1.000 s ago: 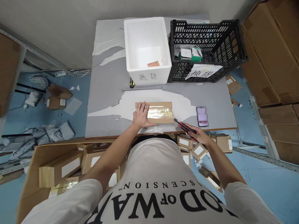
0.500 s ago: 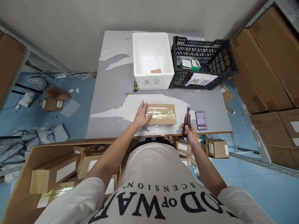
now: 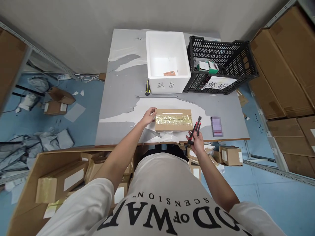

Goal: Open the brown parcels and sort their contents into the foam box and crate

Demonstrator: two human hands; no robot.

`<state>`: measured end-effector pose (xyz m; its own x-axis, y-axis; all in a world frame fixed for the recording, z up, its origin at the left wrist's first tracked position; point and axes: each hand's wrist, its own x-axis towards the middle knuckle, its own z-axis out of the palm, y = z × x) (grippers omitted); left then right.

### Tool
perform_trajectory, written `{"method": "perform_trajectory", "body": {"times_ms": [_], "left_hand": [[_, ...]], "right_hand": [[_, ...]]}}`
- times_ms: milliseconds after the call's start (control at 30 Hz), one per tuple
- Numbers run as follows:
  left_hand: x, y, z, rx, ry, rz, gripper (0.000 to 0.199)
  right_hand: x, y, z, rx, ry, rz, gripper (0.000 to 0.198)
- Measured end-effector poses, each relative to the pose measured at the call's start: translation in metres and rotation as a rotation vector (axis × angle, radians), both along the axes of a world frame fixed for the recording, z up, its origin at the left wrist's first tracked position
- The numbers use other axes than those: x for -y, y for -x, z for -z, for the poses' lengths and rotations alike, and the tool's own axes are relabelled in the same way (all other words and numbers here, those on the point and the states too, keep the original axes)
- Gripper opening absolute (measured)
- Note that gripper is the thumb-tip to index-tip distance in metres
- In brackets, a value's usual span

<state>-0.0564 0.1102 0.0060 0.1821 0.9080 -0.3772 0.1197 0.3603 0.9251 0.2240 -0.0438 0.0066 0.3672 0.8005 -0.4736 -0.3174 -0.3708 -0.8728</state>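
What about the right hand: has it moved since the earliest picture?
Yes, the right hand has moved left, away from the phone lying on the table.

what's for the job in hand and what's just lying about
Likely in use:
brown taped cardboard box, at the left hand
red and black utility knife, in the right hand

Likely idle:
yellow and black knife
purple rectangular phone
white foam box
black plastic crate
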Motion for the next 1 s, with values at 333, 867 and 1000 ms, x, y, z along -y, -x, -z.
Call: {"method": "perform_trajectory", "body": {"times_ms": [333,867,1000], "left_hand": [[0.031,0.004,0.001,0.163,0.017,-0.21,0.052],[0.137,-0.029,0.011,0.285,0.169,-0.534,0.055],[0.136,-0.03,0.009,0.212,0.147,-0.486,0.046]], "right_hand": [[-0.056,-0.014,-0.008,0.046,-0.082,0.051,0.037],[-0.207,-0.004,-0.022,0.172,-0.052,-0.456,0.033],[-0.21,-0.002,-0.01,0.227,-0.089,-0.455,0.036]]}}
